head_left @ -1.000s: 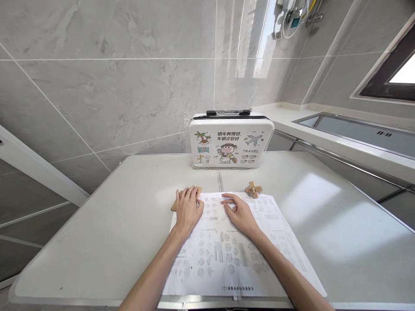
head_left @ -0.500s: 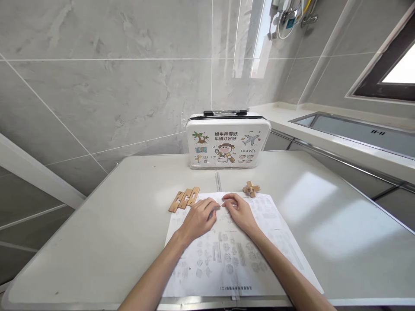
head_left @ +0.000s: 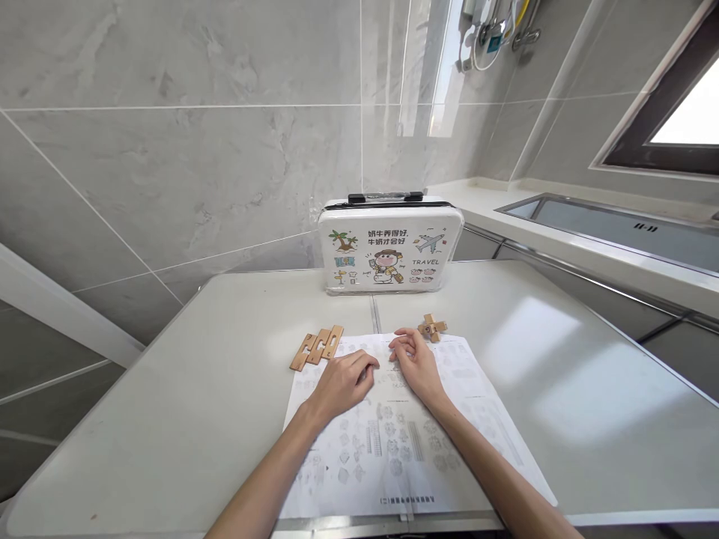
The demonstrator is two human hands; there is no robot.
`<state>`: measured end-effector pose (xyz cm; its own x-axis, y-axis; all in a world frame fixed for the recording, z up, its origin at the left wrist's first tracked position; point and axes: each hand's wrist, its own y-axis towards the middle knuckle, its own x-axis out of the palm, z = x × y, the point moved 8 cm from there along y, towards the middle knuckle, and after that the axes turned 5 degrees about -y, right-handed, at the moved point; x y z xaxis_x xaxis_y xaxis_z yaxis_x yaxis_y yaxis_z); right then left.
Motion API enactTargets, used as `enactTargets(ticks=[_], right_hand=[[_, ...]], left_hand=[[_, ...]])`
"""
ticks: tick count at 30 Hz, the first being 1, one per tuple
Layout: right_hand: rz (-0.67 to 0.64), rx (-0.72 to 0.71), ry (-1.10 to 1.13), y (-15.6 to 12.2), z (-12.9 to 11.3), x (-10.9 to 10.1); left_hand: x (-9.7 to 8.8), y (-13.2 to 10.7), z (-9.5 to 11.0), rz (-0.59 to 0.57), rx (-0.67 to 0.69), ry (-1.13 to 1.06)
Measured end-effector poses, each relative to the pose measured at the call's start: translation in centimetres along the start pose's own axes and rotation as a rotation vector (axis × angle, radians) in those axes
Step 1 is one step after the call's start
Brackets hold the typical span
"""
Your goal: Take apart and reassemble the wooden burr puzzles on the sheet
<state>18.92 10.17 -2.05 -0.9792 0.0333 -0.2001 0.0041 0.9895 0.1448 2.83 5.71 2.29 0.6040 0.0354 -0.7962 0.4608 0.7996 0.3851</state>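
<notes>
My left hand [head_left: 347, 379] rests palm down on a printed paper sheet [head_left: 387, 471], its fingers loosely bent, and I see nothing in it. Three flat wooden puzzle pieces [head_left: 317, 346] with cut-out slots lie side by side just beyond it, at the sheet's far left corner. On the sheet's far half, my right hand [head_left: 416, 368] lies with fingers slightly curled and apart, also with nothing visible in it. Close beyond its fingers, at the sheet's far edge, sits an assembled cross-shaped wooden puzzle [head_left: 432, 327]. A gap separates the two hands.
A white case [head_left: 348, 281] with cartoon prints and a black handle stands upright at the table's back, against the tiled wall [head_left: 225, 172]. The white folding table [head_left: 168, 419] has a seam down its middle. A counter with a sink [head_left: 607, 224] runs along the right.
My right hand has shifted slightly away from my left, its fingers lifting and reaching a little farther forward. My left hand stays nearly in place. The camera view has turned slightly.
</notes>
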Motion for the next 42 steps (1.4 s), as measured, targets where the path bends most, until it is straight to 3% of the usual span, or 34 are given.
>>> enactTargets(ticks=[24,42], right_hand=[[0.125,0.09,0.221,0.3,1.4,-0.9],[0.198,0.171,0.355,1.1,3.9,-1.9]], left_hand=[[-0.1,0.0,-0.1,-0.01,-0.022,-0.029],[-0.1,0.0,-0.1,-0.008,-0.035,-0.022]])
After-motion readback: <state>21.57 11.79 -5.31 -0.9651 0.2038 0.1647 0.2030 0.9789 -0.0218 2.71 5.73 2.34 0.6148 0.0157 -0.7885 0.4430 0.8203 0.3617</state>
